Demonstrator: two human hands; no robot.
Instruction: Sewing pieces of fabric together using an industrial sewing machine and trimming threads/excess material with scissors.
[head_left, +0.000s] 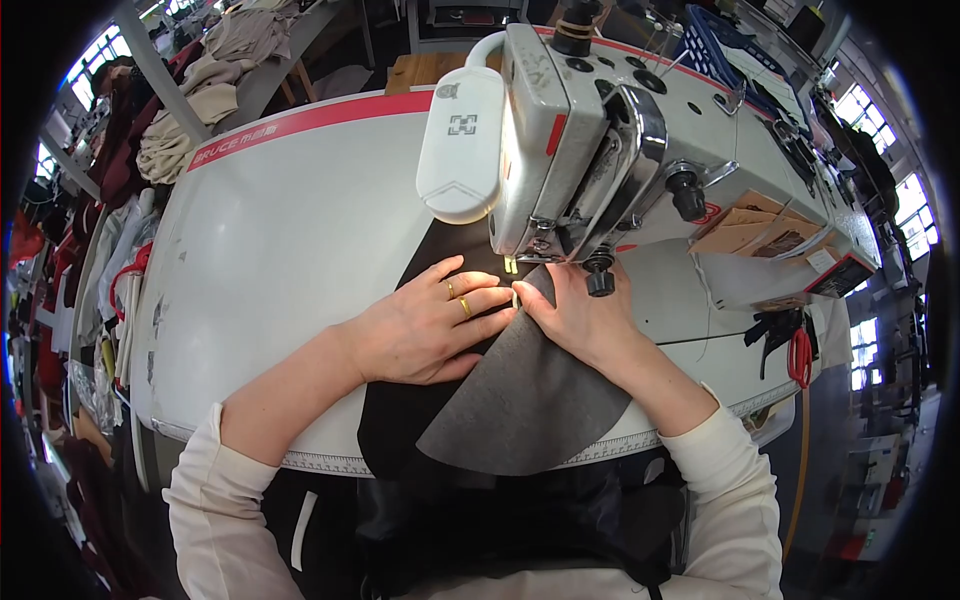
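A white industrial sewing machine (544, 150) stands over the table, its presser foot (511, 265) just beyond my fingertips. Black fabric (397, 405) lies under the foot and hangs over the front edge. My left hand (442, 322), with two gold-coloured rings, rests spread and palm down on it. On the right, my right hand (577, 307) pinches the edge of a grey fabric piece (525, 397) between thumb and fingers, some of them hidden behind the fabric and machine. A small white strip (515, 299) shows between the two hands.
Red-handled scissors (800, 356) hang at the table's right side beside dark scraps. Cardboard pieces (757, 229) are strapped to the machine body. A blue plastic basket (720, 52) is behind it. A measuring tape (622, 448) runs along the front edge. Garments (187, 112) are piled at the left.
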